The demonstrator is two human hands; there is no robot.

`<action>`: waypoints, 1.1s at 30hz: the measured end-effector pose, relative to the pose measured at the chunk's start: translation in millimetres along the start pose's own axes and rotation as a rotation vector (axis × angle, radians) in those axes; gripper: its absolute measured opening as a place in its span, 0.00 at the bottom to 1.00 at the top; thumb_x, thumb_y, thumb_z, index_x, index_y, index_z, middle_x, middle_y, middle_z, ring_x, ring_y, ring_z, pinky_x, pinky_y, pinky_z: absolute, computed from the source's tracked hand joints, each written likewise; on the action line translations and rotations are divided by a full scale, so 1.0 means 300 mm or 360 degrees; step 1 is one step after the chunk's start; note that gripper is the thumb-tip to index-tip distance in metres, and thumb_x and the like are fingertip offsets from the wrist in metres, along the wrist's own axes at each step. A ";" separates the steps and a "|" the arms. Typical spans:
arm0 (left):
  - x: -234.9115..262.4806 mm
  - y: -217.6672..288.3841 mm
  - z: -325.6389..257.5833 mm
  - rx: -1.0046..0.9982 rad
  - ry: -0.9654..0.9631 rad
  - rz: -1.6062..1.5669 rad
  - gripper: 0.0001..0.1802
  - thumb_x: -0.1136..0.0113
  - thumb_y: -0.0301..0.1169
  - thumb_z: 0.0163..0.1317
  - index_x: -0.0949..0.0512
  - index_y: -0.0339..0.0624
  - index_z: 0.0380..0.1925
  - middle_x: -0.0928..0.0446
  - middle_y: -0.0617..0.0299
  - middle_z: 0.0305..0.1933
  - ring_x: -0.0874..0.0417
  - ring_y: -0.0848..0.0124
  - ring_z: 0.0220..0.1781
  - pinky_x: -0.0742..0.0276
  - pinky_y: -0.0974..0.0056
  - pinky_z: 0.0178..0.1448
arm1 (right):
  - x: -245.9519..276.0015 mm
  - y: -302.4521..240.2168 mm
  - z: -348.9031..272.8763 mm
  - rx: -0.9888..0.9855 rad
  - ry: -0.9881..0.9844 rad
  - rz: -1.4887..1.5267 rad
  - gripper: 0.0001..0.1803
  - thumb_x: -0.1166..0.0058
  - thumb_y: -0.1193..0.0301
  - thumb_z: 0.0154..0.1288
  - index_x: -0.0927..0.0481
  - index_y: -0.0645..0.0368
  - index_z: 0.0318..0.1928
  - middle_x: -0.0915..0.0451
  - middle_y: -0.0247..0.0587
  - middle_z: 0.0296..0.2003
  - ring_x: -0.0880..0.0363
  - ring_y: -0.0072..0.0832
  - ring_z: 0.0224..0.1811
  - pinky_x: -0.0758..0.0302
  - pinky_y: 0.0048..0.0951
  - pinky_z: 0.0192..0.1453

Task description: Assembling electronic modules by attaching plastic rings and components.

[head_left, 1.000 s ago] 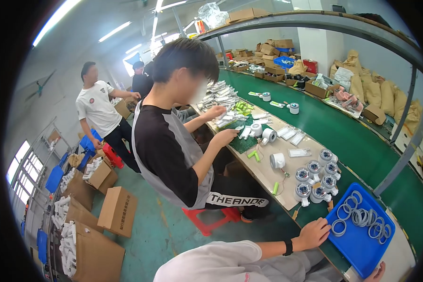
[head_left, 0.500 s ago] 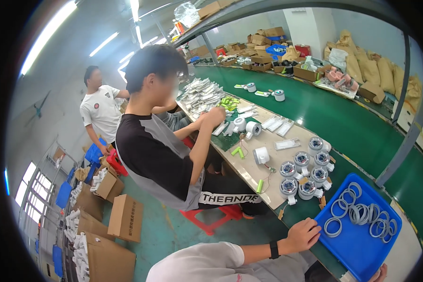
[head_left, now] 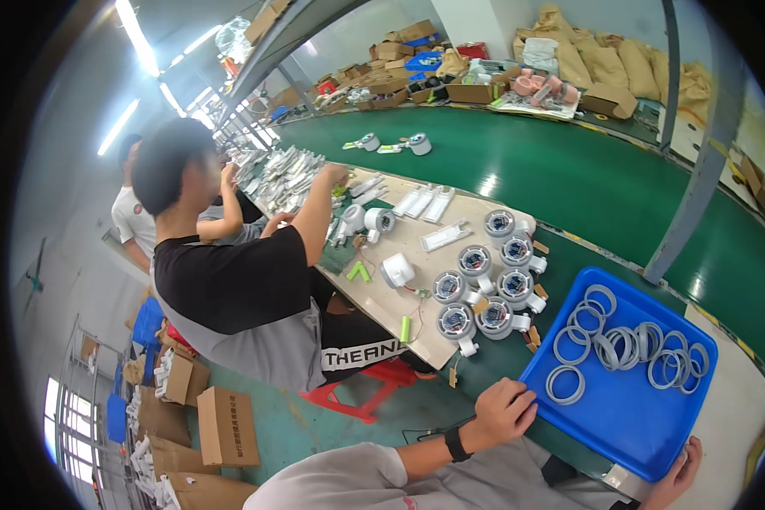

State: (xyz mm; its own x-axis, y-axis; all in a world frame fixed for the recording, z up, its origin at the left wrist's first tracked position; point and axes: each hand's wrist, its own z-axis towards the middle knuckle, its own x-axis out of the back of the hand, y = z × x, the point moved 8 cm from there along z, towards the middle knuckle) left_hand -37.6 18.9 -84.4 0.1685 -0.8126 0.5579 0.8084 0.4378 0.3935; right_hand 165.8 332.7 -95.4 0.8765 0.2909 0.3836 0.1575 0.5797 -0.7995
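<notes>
At the lower right, a blue plastic tray [head_left: 633, 421] holds several grey rings [head_left: 644, 340], some loose, some overlapping. My left hand [head_left: 505, 411], a black band on its wrist, has its fingers curled at the tray's near left corner. At the near right corner, my right hand [head_left: 683, 469] grips the rim; part of its fingers is hidden. Left of the tray stand several round white-and-grey housings [head_left: 495, 317] with circuit boards showing in their open tops.
A co-worker [head_left: 229, 280] sits at my left on a red stool [head_left: 357, 395], reaching toward a heap of white parts [head_left: 289, 177]. Green cells [head_left: 405, 329] and white flat pieces [head_left: 444, 235] lie on the board. A metal post [head_left: 688, 195] rises beyond the tray. Cardboard boxes [head_left: 227, 427] stand on the floor.
The view has swung right, so the scene sits further left, and more of my right hand shows. Both hands stay at the tray. The co-worker's arm has reached out over the heap.
</notes>
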 end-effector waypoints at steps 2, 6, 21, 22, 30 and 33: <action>-0.002 0.003 -0.002 0.0032 -0.0051 0.0011 0.12 0.35 0.25 0.41 0.23 0.40 0.30 0.27 0.58 0.31 0.26 0.62 0.25 0.30 0.63 0.26 | 0.006 0.008 -0.003 -0.0020 -0.0003 -0.0011 0.14 0.51 0.70 0.67 0.23 0.71 0.44 0.22 0.52 0.45 0.24 0.41 0.47 0.27 0.37 0.53; -0.010 -0.002 -0.010 0.0009 -0.0020 0.0017 0.12 0.35 0.25 0.40 0.22 0.41 0.29 0.28 0.59 0.30 0.26 0.63 0.25 0.31 0.63 0.26 | 0.004 0.061 -0.005 -0.0011 -0.0027 0.0027 0.13 0.50 0.70 0.67 0.23 0.70 0.44 0.22 0.51 0.45 0.24 0.40 0.47 0.27 0.37 0.53; -0.004 -0.005 -0.017 -0.0008 0.0000 0.0007 0.13 0.35 0.25 0.39 0.22 0.40 0.29 0.27 0.59 0.31 0.27 0.63 0.25 0.31 0.64 0.26 | -0.008 0.117 -0.019 -0.0183 -0.0092 0.0099 0.08 0.60 0.80 0.63 0.27 0.67 0.40 0.26 0.46 0.50 0.29 0.33 0.54 0.37 0.31 0.62; -0.003 -0.006 -0.017 -0.0009 0.0009 0.0009 0.13 0.35 0.25 0.39 0.22 0.40 0.29 0.27 0.59 0.31 0.27 0.63 0.25 0.31 0.64 0.26 | -0.009 0.113 -0.018 -0.0178 -0.0092 0.0091 0.08 0.60 0.80 0.63 0.27 0.67 0.40 0.26 0.46 0.50 0.29 0.33 0.54 0.37 0.31 0.62; 0.004 -0.007 -0.010 -0.0050 0.0048 -0.0024 0.16 0.36 0.22 0.35 0.24 0.40 0.29 0.28 0.58 0.30 0.30 0.63 0.22 0.34 0.63 0.23 | -0.009 0.116 -0.019 -0.0169 -0.0073 0.0121 0.09 0.60 0.81 0.62 0.27 0.66 0.40 0.28 0.48 0.52 0.30 0.35 0.54 0.37 0.33 0.62; 0.000 -0.010 -0.016 -0.0030 0.0025 0.0002 0.14 0.36 0.23 0.37 0.23 0.40 0.29 0.28 0.58 0.30 0.28 0.63 0.23 0.32 0.64 0.25 | -0.009 0.122 -0.017 -0.0162 -0.0073 0.0138 0.09 0.60 0.81 0.62 0.27 0.66 0.41 0.28 0.48 0.52 0.30 0.35 0.54 0.37 0.33 0.62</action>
State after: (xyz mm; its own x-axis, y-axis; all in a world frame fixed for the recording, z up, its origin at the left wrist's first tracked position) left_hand -37.2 15.7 -89.1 0.1779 -0.8181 0.5468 0.8187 0.4313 0.3790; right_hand 171.7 349.2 -128.1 0.8676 0.3723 0.3296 0.1291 0.4715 -0.8724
